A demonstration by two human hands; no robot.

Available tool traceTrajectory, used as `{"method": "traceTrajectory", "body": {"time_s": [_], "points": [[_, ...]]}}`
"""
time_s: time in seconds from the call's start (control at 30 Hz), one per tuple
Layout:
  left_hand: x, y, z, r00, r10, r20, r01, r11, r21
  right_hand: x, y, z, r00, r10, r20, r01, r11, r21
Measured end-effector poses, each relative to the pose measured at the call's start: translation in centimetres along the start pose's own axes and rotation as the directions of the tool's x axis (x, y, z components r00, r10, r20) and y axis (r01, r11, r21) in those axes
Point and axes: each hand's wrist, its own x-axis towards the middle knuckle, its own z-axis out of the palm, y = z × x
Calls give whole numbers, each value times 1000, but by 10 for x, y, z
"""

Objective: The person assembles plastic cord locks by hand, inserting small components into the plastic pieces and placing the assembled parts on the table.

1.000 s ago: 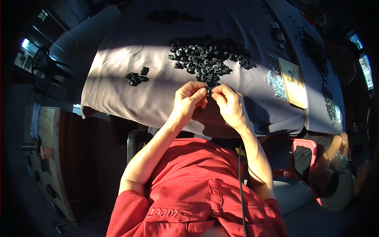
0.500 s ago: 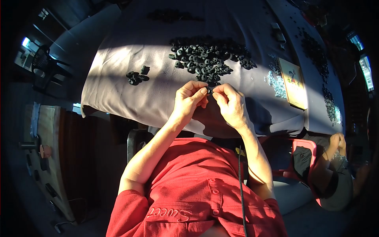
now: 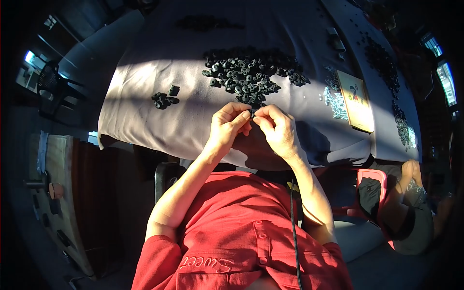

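Both of the person's hands are raised over the near part of a table covered with a pale grey-mauve cloth [image 3: 133, 123], fingertips nearly meeting. The left hand [image 3: 225, 126] pinches a small black ridged piece [image 3: 252, 113] between thumb and forefinger, its other fingers curled. The right hand [image 3: 279, 129] has thumb and forefinger pressed together at the right side of the same piece; whether they grip the piece itself or something finer is too small to tell. The piece is located between the two hands, just short of the near tip of a large heap of similar black ridged pieces [image 3: 244, 77]. A small cluster of black pieces [image 3: 162, 101] lies on the cloth to the left, well apart from the heap. To the right, a scatter of shiny, light-coloured small items [image 3: 334, 102] lies beside a tan rectangular board or box with a printed design [image 3: 356, 102], contents not determinable. Farther right, another person's hands [image 3: 411, 171] are near the table edge; what they hold cannot be made out.
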Motion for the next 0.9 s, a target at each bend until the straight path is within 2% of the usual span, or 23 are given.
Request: {"method": "traceTrajectory", "body": {"time_s": [0.1, 0.2, 0.23, 0.33, 0.47, 0.57, 0.9], "points": [[0, 0, -1, 999, -23, 37, 23, 1000, -8, 1, -2, 0, 998, 58, 20, -59, 996, 60], [-1, 5, -3, 992, -85, 89, 93, 992, -89, -1, 14, 8, 992, 118, -44, -106, 970, 218], [-1, 5, -4, 992, -92, 88, 101, 989, -109, 0, 15, 8, 991, 119, -52, -105, 968, 226], [-1, 4, -1, 997, -62, 46, 68, 985, -161, 3, 14, 5, 1000, 30, -6, -30, 998, 58], [1, 2, -5, 996, -74, 39, 81, 963, -256, 7, 19, 8, 998, -28, -48, 34, 992, 121], [3, 2, -6, 997, -69, 32, 75, 962, -264, 15, 22, 2, 951, -281, -126, 244, 938, -245], [4, 1, -7, 997, -69, 32, 76, 955, -287, 11, 34, 5, 957, -290, 21, 271, 862, -427]]}}
